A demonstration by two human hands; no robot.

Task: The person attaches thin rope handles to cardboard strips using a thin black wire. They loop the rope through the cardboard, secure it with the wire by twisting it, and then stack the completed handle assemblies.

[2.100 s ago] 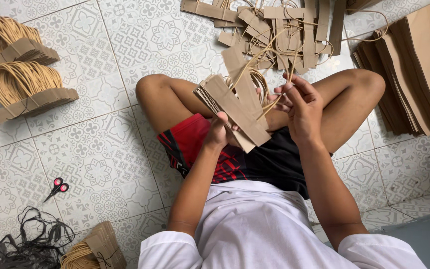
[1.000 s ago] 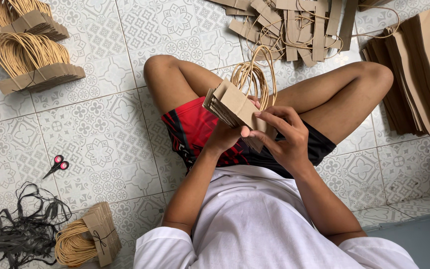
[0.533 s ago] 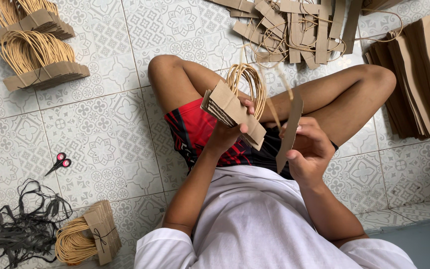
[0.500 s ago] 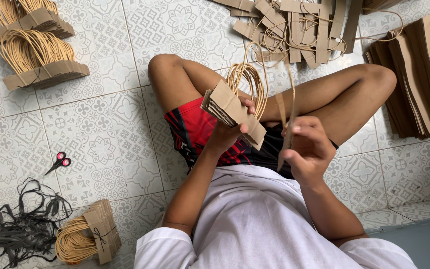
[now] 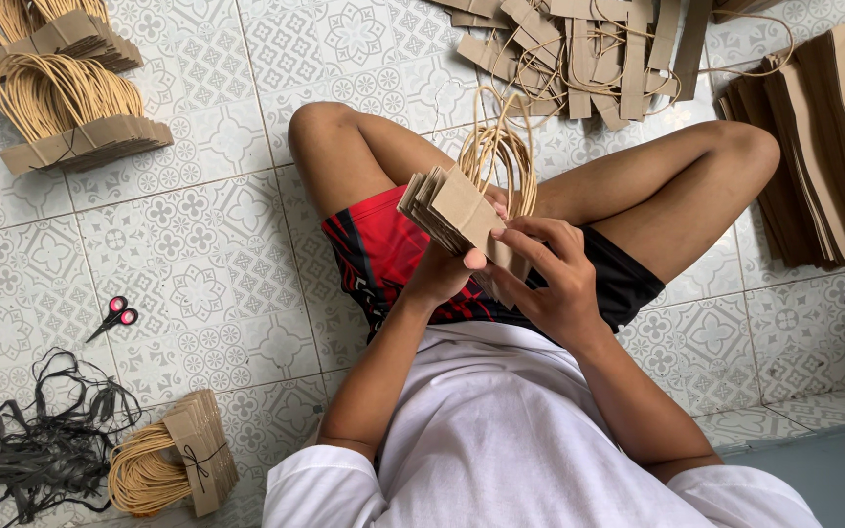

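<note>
Gripped in the left hand (image 5: 442, 279): one stack of cardboard strips (image 5: 447, 207), cord loops (image 5: 501, 152) fanning upward, held above the lap. Pinched at its lower edge by the right hand (image 5: 550, 279) (fingertips partly hidden behind the card). Strip count impossible to tell. Around on the floor: three tied bundles (image 5: 80, 147), one pair of scissors (image 5: 112, 317), one tangle of black straps (image 5: 36, 455).

Bare tile floor (image 5: 198, 254) left open; loose strips (image 5: 579, 49) ahead, bag stack (image 5: 833, 147) right block
</note>
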